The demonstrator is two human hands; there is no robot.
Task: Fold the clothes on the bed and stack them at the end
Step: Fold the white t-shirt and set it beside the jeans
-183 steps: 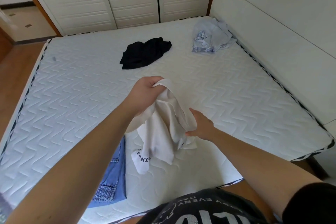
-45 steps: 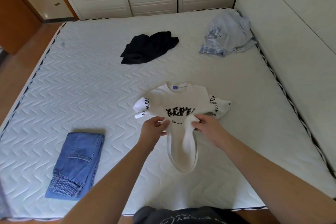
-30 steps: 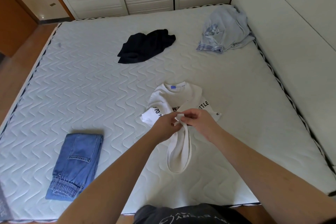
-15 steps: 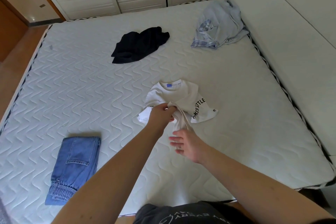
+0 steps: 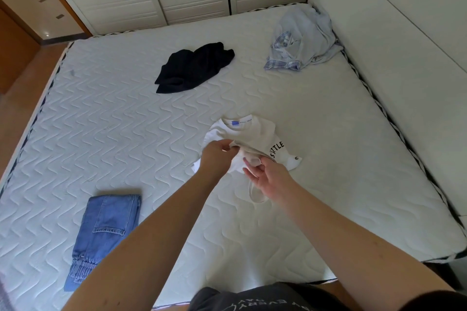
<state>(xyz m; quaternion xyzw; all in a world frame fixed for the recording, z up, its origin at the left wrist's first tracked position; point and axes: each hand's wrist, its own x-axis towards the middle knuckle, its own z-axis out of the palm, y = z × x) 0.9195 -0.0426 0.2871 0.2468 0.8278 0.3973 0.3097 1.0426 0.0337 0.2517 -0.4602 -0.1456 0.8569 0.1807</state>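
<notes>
Both hands (image 5: 271,177) grip white tee (image 5: 249,134); sleeve print "TLE", blue neck label.

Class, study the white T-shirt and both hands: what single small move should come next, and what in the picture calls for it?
Probably pull the bunched middle of the white T-shirt flat toward the near edge. The left hand pinches gathered fabric, the right hand holds a crumpled fold, and the hem loops loosely below. Only the jeans are folded; the black garment and blue shirt wait crumpled.
</notes>
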